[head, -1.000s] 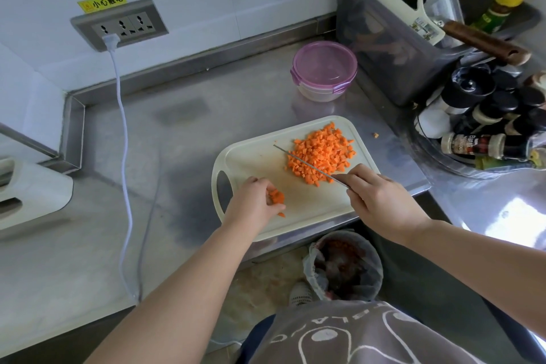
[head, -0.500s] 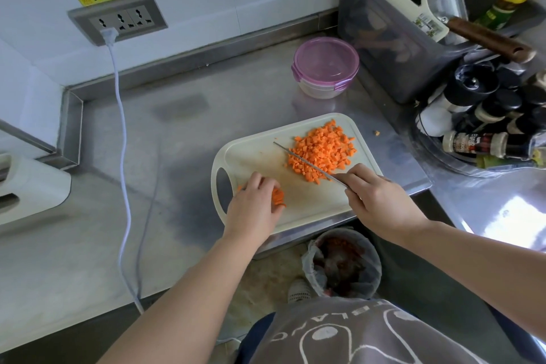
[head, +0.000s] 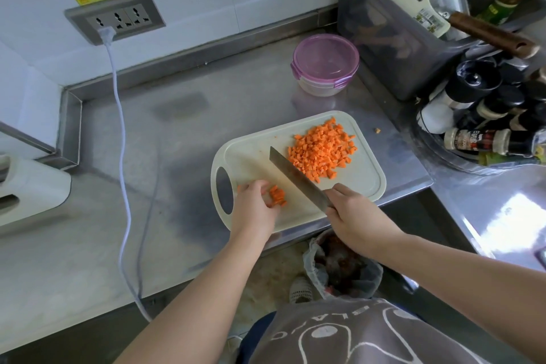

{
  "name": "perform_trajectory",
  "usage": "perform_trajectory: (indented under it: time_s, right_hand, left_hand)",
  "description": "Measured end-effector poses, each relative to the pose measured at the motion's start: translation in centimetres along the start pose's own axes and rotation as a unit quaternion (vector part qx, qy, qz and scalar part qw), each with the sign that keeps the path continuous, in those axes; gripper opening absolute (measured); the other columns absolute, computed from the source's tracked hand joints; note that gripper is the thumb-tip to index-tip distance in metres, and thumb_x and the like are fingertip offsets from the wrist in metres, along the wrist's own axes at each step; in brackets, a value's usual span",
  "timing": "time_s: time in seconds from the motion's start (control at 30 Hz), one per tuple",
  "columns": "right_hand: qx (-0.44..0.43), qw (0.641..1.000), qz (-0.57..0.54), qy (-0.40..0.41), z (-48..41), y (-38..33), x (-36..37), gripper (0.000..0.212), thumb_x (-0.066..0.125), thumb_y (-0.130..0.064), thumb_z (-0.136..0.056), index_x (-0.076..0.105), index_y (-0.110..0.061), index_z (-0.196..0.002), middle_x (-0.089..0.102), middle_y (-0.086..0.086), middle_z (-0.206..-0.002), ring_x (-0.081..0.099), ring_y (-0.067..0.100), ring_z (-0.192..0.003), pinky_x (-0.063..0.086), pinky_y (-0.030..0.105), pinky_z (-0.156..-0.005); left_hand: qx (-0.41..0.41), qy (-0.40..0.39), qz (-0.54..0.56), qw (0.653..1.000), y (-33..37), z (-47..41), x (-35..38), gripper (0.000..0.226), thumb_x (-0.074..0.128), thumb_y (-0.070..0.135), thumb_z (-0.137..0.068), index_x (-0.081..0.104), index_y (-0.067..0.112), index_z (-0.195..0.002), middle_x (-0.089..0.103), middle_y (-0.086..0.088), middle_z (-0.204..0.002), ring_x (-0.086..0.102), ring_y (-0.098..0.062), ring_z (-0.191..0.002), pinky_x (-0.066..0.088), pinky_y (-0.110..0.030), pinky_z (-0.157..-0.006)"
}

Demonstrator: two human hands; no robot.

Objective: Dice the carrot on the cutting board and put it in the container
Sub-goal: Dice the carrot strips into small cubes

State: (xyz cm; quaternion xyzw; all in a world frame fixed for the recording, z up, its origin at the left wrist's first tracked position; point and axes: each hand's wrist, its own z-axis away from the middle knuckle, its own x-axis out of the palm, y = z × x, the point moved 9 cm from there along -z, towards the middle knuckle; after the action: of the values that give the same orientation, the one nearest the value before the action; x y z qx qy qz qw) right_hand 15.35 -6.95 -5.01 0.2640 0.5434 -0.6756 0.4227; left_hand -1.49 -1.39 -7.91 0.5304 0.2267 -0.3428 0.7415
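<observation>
Plain stainless steel counter [head: 183, 133] here, a bit smudgy, white wall behind. Our right hand [head: 354, 216] is wrapped tight round the handle of the knife [head: 295, 175], with the broad flat blade tilted over the board between the two carrot lots. Our left hand [head: 254, 210] pinches the last carrot bits [head: 277, 195] with curled fingertips, near left on the cutting board [head: 251, 156].

Tip from us: tuck those fingertips back and chop straight down, since small hard bits probably roll. The diced pile [head: 322, 151] sits far right on the board, chunky orange cubes. The board's smooth pale plastic with a handle hole. The container [head: 325, 63] is round and clear, with its purple clip lid on, so pop that first.
</observation>
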Motion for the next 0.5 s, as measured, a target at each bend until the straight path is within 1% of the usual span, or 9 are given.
perform_trajectory:
  time_s: [0.1,0.17,0.27,0.37,0.43,0.5]
  right_hand:
    - [0.02,1.0,-0.003,-0.022,-0.1,-0.9,1.2,0.024,0.037,-0.013,-0.098,0.054,-0.007,-0.114,0.046,0.002,-0.098,0.055,0.027,-0.082,0.049,0.044,-0.076]
    - [0.035,0.999,0.0,-0.028,-0.2,-0.9,1.6,0.025,0.035,-0.014,-0.099,0.053,-0.007,-0.116,0.047,0.004,-0.102,0.056,0.027,-0.084,0.049,0.045,-0.078]
    - [0.044,0.999,-0.005,-0.028,-0.5,-1.1,2.1,0.029,0.035,-0.014,-0.099,0.051,-0.009,-0.123,0.048,0.003,-0.107,0.057,0.027,-0.088,0.05,0.043,-0.08]
    - [0.046,0.998,-0.008,-0.033,-0.4,-1.3,2.6,0.031,0.038,-0.014,-0.099,0.05,-0.01,-0.126,0.048,0.003,-0.111,0.059,0.028,-0.091,0.051,0.044,-0.081]
    - [0.047,0.998,-0.011,-0.033,-0.4,-1.4,2.7,0.031,0.039,-0.014,-0.098,0.05,-0.01,-0.127,0.048,0.003,-0.113,0.06,0.028,-0.092,0.052,0.044,-0.082]
    - [0.047,0.998,-0.014,-0.029,-0.5,-1.4,2.7,0.032,0.039,-0.015,-0.099,0.05,-0.01,-0.128,0.048,0.002,-0.112,0.06,0.027,-0.092,0.052,0.043,-0.082]
  left_hand:
    - [-0.009,0.01,-0.007,1.0,-0.1,0.0,0.2,0.041,0.068,0.023,-0.083,0.056,0.025,-0.123,0.056,0.004,-0.122,0.06,-0.019,-0.104,0.051,-0.038,-0.09]
    - [-0.009,0.01,-0.008,1.0,0.0,0.0,0.4,0.042,0.068,0.024,-0.083,0.056,0.026,-0.123,0.057,0.003,-0.121,0.06,-0.019,-0.103,0.051,-0.04,-0.089]
    - [-0.009,0.009,-0.009,1.0,0.1,0.1,0.5,0.044,0.07,0.029,-0.083,0.056,0.026,-0.124,0.055,0.002,-0.122,0.06,-0.021,-0.104,0.052,-0.041,-0.089]
    - [-0.001,0.01,-0.036,0.999,0.3,0.1,0.5,0.048,0.07,0.033,-0.083,0.055,0.023,-0.127,0.051,-0.001,-0.127,0.057,-0.024,-0.11,0.05,-0.043,-0.093]
    - [0.009,0.009,-0.063,0.998,0.7,0.1,0.4,0.045,0.068,0.033,-0.084,0.055,0.021,-0.126,0.051,-0.002,-0.127,0.054,-0.025,-0.114,0.049,-0.043,-0.094]
    - [0.015,0.009,-0.079,0.997,1.1,0.1,0.3,0.04,0.067,0.031,-0.085,0.057,0.019,-0.122,0.053,-0.002,-0.124,0.053,-0.025,-0.114,0.049,-0.042,-0.093]
